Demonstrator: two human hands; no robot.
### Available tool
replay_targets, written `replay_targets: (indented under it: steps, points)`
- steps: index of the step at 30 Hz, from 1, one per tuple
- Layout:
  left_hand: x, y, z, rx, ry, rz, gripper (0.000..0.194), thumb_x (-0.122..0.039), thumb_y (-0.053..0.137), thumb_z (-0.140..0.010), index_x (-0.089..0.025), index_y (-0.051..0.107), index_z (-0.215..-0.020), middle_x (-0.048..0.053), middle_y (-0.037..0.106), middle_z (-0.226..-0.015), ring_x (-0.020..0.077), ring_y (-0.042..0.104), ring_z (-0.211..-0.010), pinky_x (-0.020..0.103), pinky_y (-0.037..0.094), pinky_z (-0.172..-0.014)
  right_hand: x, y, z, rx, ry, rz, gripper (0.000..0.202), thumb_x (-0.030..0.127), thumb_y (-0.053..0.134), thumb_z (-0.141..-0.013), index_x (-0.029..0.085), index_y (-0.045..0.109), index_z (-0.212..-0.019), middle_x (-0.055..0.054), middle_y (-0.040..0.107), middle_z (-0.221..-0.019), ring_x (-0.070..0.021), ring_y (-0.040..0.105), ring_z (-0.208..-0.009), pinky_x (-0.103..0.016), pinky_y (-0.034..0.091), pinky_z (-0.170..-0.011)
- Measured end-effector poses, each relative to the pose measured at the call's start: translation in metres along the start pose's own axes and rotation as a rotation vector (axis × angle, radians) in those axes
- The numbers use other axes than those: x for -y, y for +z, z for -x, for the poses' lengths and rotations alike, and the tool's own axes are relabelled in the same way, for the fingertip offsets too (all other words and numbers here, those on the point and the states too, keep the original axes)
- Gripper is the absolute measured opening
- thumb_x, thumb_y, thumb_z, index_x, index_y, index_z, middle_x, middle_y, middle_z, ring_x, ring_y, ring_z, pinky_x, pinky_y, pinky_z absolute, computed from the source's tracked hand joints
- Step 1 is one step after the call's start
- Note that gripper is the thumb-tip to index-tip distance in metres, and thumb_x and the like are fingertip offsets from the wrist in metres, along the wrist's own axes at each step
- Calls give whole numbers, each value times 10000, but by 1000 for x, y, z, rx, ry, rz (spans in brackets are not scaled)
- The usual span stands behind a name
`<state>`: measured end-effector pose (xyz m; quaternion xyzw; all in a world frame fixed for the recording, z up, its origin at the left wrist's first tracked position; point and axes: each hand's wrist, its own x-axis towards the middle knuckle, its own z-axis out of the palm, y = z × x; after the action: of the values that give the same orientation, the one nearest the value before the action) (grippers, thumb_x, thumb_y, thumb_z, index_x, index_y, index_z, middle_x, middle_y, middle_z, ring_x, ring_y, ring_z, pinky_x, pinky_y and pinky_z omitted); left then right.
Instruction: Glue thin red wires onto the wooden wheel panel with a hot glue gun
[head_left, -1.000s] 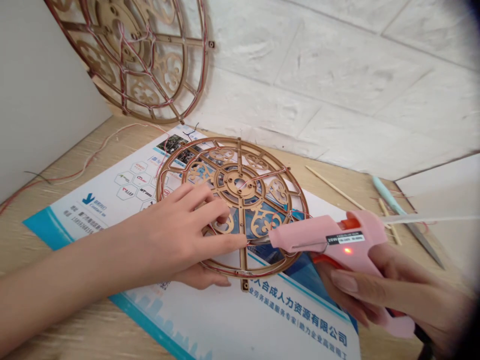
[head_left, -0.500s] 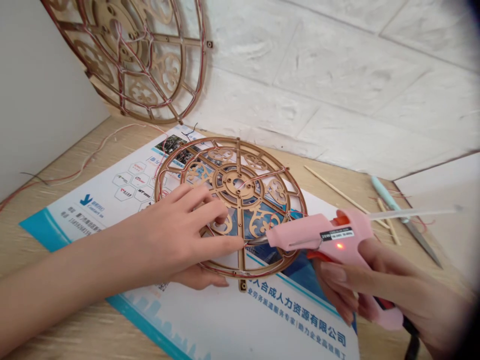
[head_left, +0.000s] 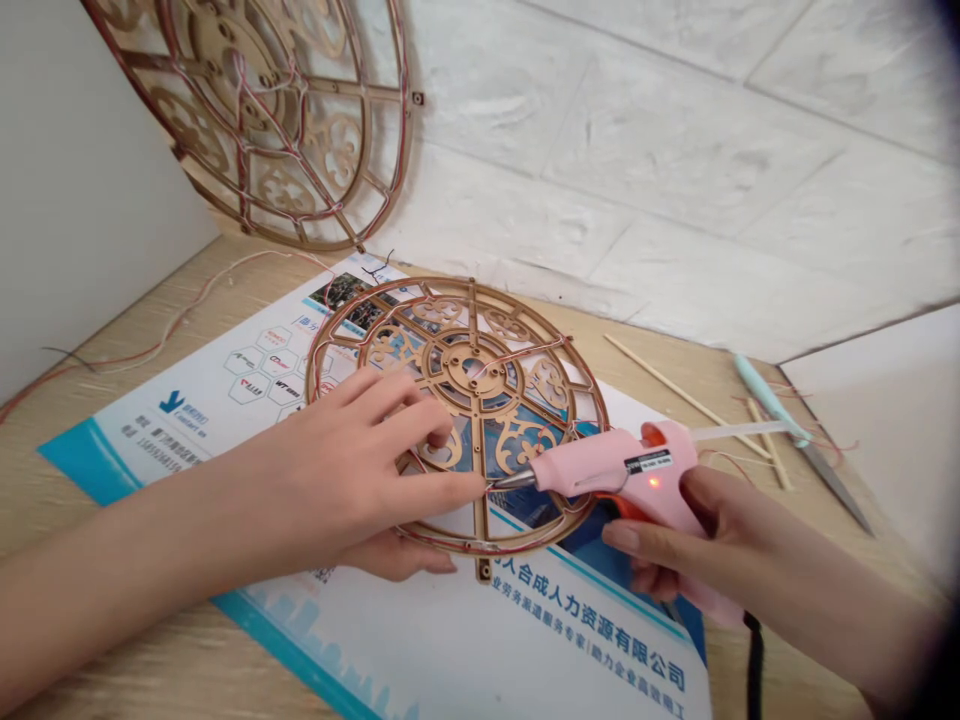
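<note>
My left hand (head_left: pixel 375 460) grips the near left rim of a round, gold-brown openwork frame (head_left: pixel 480 425), thumb below it. Its index fingertip presses at a spoke, where thin red and white wires run along the frame. A pink glue gun (head_left: pixel 600 465) with a lit orange lamp is held in my right hand (head_left: pixel 697 545), fingers wrapped round its handle. The gun's metal nozzle (head_left: pixel 517 481) reaches the spoke right beside my left index fingertip. A pale glue stick (head_left: pixel 742 430) sticks out of the gun's back.
Beneath the frame lies a blue and white printed sheet (head_left: pixel 247 580). A second wired round frame (head_left: pixel 300 190) leans against the white wall. To the right are thin wooden sticks (head_left: pixel 682 392) and a craft knife (head_left: pixel 769 400) with a light blue handle. Loose wires (head_left: pixel 169 330) trail at left.
The glue gun has shifted left and its handle has levelled a little, my right hand moving with it. My left hand has stayed nearly still on the frame.
</note>
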<state>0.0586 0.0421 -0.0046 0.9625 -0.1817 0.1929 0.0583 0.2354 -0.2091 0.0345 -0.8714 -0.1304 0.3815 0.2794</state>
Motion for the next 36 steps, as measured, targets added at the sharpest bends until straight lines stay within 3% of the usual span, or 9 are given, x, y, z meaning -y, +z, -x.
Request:
replay_targets:
  steps: [3, 6, 10, 17, 22, 29, 36]
  points:
    - [1, 0, 0, 5, 3, 1, 312, -472, 626, -999, -284, 689, -1240, 101, 626, -1091, 297, 550, -995, 462, 482, -859, -11, -6, -6, 70, -2, 1, 488, 643, 779, -756, 246, 500, -704, -37, 693, -692, -236, 680, -690, -329, 495, -592]
    - [2, -1, -1, 0, 8, -19, 309, -473, 576, -1025, -290, 687, -1248, 107, 627, -1089, 297, 547, -979, 454, 475, -838, -20, -13, -10, 37, -49, 107, 555, 761, 681, -805, 246, 502, -704, -30, 664, -700, -235, 666, -705, -342, 514, -617]
    - [2, -2, -1, -30, 2, -55, 320, -493, 542, -1039, -300, 679, -1254, 102, 635, -1086, 284, 538, -968, 421, 451, -815, -20, -18, -9, -116, -133, 198, 618, 852, 604, -798, 251, 503, -698, -17, 624, -657, -222, 624, -646, -349, 507, -596]
    - [-1, -2, 0, -57, -19, -59, 307, -467, 635, -996, -293, 691, -1243, 84, 633, -1072, 274, 531, -966, 385, 411, -818, -7, -12, -4, -454, -189, 254, 566, 765, 685, -681, 288, 383, -634, -10, 589, -532, -199, 543, -489, -323, 408, -483]
    - [-1, -1, -1, -67, -18, -61, 299, -470, 656, -978, -289, 708, -1210, 80, 629, -1063, 266, 529, -949, 376, 405, -816, -19, -11, -12, -609, -305, 309, 568, 788, 641, -758, 290, 397, -637, 0, 546, -530, -203, 524, -493, -323, 357, -467]
    - [1, -3, 0, -42, -12, -25, 271, -400, 623, -1000, -288, 700, -1234, 85, 615, -1080, 274, 545, -967, 399, 426, -844, -17, -13, -8, -656, -356, 398, 511, 697, 631, -828, 292, 379, -644, 23, 477, -546, -171, 456, -487, -312, 294, -470]
    - [2, 0, 0, -30, -11, -36, 334, -377, 672, -965, -312, 659, -1293, 71, 618, -1084, 255, 545, -968, 391, 453, -844, -8, -13, 3, -602, -284, 332, 483, 737, 593, -804, 293, 428, -709, -8, 550, -580, -225, 521, -527, -342, 322, -515]
